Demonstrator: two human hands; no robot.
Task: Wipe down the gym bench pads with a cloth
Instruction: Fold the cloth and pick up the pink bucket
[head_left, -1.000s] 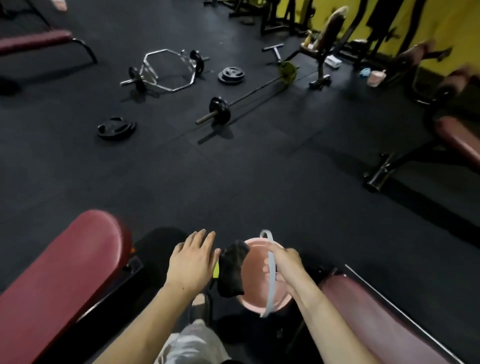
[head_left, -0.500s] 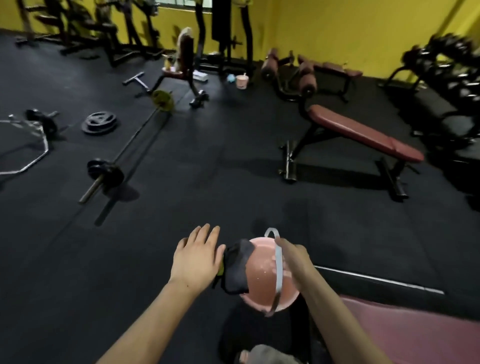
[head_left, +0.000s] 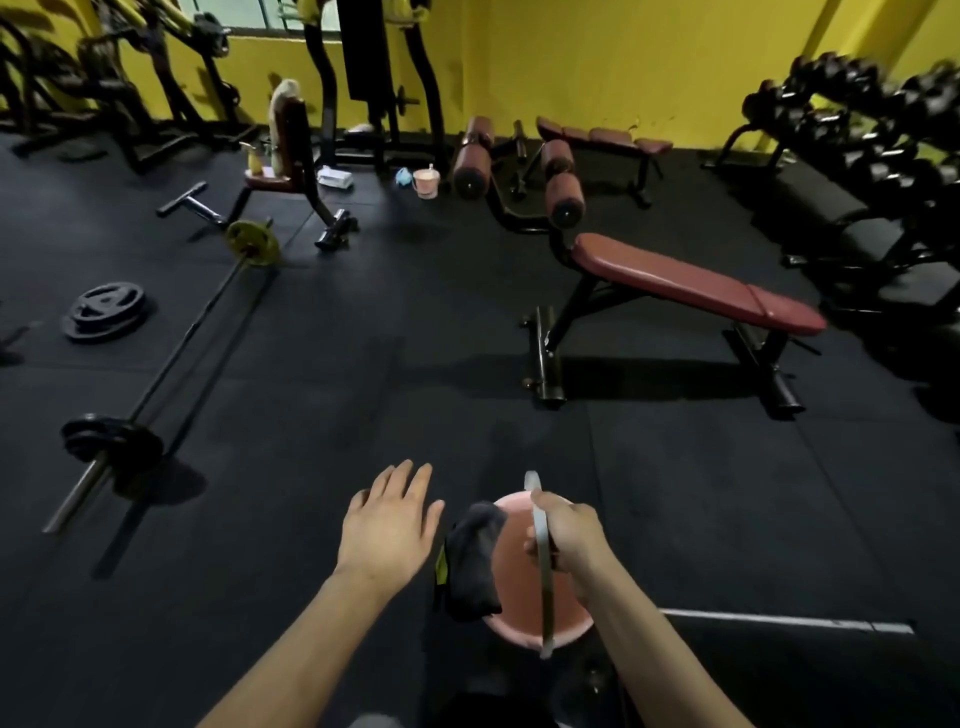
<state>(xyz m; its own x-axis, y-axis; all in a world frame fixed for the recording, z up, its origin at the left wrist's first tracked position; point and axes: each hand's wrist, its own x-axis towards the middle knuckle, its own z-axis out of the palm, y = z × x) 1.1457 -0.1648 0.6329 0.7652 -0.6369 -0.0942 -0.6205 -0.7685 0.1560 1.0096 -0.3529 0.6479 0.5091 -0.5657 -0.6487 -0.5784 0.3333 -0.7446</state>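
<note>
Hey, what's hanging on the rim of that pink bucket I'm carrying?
A dark cloth is draped over the left rim of the pink bucket, which the right hand carries by its grey handle. The bucket's inside looks bare pink; the cloth and hand hide part of it.

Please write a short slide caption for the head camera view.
Right hand carries a pink bucket with dark cloth draped on it, left hand open, maroon bench ahead.
</note>
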